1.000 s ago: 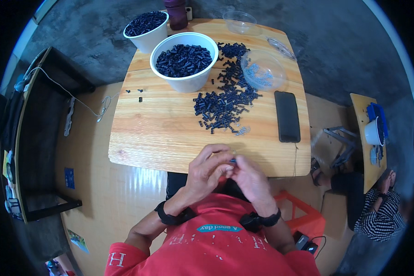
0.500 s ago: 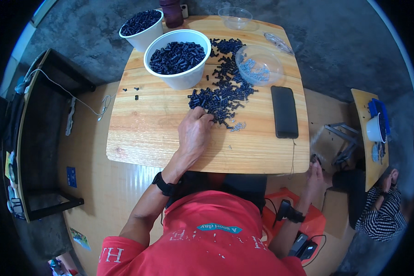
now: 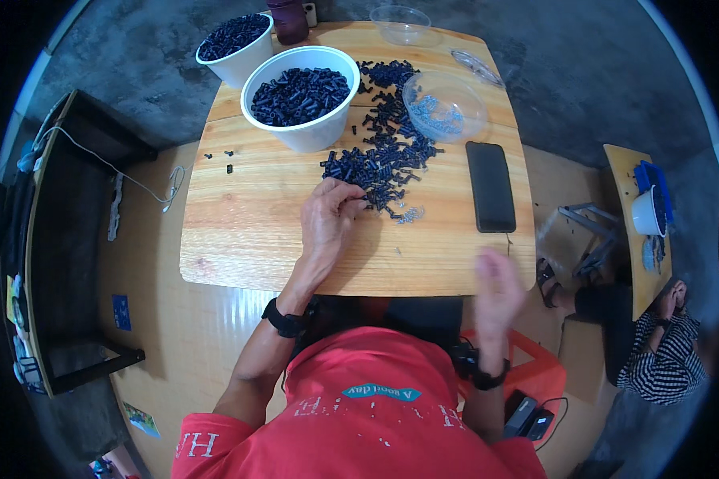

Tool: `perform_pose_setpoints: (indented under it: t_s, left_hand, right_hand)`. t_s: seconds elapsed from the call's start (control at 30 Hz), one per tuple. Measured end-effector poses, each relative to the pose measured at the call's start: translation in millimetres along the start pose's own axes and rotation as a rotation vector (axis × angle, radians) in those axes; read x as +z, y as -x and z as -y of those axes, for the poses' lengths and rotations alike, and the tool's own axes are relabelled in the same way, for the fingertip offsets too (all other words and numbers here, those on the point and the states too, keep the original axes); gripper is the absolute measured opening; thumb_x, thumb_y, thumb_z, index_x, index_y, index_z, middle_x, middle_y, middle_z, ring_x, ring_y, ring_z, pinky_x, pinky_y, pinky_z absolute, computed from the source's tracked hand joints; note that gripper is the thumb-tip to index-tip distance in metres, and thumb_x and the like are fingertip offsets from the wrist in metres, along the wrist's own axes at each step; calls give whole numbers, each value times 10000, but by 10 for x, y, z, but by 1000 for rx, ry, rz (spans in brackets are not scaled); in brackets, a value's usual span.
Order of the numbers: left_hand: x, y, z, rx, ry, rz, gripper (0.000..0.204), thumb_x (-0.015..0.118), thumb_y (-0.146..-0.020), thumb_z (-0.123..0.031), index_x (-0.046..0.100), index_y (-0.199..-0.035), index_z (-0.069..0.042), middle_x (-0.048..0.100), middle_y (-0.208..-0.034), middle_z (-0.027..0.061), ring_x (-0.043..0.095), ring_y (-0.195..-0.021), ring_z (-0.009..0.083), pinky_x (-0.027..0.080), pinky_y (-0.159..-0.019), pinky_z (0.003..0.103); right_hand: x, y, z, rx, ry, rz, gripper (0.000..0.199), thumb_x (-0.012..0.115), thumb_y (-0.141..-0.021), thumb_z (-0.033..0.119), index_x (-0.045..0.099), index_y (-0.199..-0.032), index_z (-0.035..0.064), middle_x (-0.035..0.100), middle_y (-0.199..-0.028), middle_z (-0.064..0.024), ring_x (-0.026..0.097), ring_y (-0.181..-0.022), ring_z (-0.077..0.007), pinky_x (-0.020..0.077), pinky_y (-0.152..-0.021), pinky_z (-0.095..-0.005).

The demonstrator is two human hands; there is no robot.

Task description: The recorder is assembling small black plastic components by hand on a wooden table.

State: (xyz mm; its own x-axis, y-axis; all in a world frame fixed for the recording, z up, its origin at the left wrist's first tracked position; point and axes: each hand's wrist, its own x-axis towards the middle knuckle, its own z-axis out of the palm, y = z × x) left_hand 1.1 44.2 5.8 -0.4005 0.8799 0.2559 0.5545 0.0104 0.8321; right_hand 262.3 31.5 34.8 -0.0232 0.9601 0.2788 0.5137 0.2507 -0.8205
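My left hand (image 3: pixel 327 219) rests on the table at the near left edge of a pile of small black tubular pieces (image 3: pixel 379 164). Its thumb and fingers are pinched together; whatever they hold is hidden. Beside its fingertips lies a small cluster of silvery pins (image 3: pixel 410 215). My right hand (image 3: pixel 499 289) is raised over the table's near right edge, smeared by motion, so its fingers cannot be read. A clear round bowl (image 3: pixel 467 120) with small silvery parts stands right of the pile. Left of it is a white tub (image 3: pixel 311 137) full of black pieces.
A second filled white tub (image 3: pixel 248 65), a dark purple bottle (image 3: pixel 290 22) and an empty clear bowl (image 3: pixel 402 30) stand at the back of the wooden table (image 3: pixel 240 231). A black phone (image 3: pixel 491 188) lies at the right. Another person (image 3: pixel 663 359) sits by a side table.
My right hand has come up and inward from beside the table to its near right edge. My left hand stays at the pile, fingers still pinched. The view has shifted slightly.
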Motion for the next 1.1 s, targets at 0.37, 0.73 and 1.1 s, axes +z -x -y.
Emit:
perform_pose_setpoints:
  t_s: [0.37, 0.73, 1.1]
  left_hand:
    - [-162, 367, 1, -286, 510, 49, 167, 700, -821, -3, 712, -987, -12, 701, -911, 44, 622, -849, 110, 491, -790, 239]
    - [-247, 484, -253, -385, 813, 212, 152, 689, -834, -3, 697, -985, -10, 698, -933, 60, 631, -865, 109, 508, -803, 243]
    - [-269, 525, -346, -133, 535, 180, 159, 682, -804, 59, 695, -952, 2, 651, -903, 54, 622, -876, 131, 504, -791, 244]
  right_hand:
    - [752, 22, 167, -331, 144, 271, 111, 642, -826, 22, 640, -936, 14, 595, -855, -128, 602, -804, -319, 481, -680, -401]
    - [707, -39, 515, 52, -479, 363, 97, 666, -873, 67, 671, -941, -2, 660, -890, -89, 622, -758, -150, 488, -685, -260]
    - [742, -76, 553, 71, -533, 346, 174, 670, -871, 70, 646, -1028, 1, 670, -851, -84, 651, -775, -158, 511, -696, -273]
